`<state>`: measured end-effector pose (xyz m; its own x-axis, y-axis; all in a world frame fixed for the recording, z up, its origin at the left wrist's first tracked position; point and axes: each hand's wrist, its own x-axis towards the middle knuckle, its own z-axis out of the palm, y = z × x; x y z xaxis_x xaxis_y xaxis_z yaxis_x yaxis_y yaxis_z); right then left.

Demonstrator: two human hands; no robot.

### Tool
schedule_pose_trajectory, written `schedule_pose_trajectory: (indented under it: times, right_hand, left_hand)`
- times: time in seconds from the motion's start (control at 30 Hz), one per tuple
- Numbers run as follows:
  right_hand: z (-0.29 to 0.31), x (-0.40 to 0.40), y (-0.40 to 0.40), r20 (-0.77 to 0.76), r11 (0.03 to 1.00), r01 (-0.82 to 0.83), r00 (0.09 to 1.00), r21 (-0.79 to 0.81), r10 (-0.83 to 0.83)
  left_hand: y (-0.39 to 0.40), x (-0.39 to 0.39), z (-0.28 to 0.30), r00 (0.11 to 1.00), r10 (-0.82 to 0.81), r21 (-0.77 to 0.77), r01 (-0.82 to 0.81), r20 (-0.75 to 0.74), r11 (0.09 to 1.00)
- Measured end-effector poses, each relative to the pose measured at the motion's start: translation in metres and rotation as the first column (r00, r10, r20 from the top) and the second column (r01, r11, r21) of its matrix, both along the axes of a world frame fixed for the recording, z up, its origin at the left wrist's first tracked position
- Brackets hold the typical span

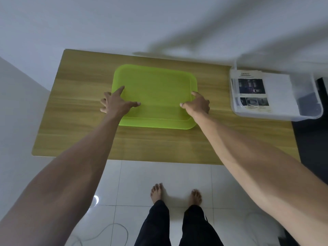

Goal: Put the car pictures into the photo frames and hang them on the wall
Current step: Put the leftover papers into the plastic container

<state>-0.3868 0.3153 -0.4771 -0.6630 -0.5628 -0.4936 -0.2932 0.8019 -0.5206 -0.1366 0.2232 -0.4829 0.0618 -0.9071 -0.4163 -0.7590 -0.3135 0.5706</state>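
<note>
A lime-green tray lies flat on the wooden table, and nothing is in it. My left hand holds its left edge, with the thumb inside the tray, the index finger along the rim and the other fingers curled outside. My right hand holds the right edge the same way. Printed sheets with dark car pictures lie in a clear plastic box at the table's right end. No photo frame is in view.
A white wall rises right behind the table's far edge. I stand barefoot on white floor tiles at the near edge. A thin cable lies on the floor at lower left. Something dark stands to the right of the table.
</note>
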Motion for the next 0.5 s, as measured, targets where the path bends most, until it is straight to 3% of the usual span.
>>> schedule_pose_trajectory:
  times: [0.27,0.5]
  right_hand:
    - [0.007,-0.003,0.009,0.061,0.994,0.004,0.998,-0.108,0.002]
    - [0.066,-0.017,0.016,0.044,0.956,-0.025,0.998,-0.291,0.04]
  left_hand:
    - [0.013,0.013,0.005,0.991,0.115,-0.034,-0.118,-0.075,0.992]
    - [0.022,0.002,0.049,0.978,0.089,-0.182,-0.124,-0.191,0.975]
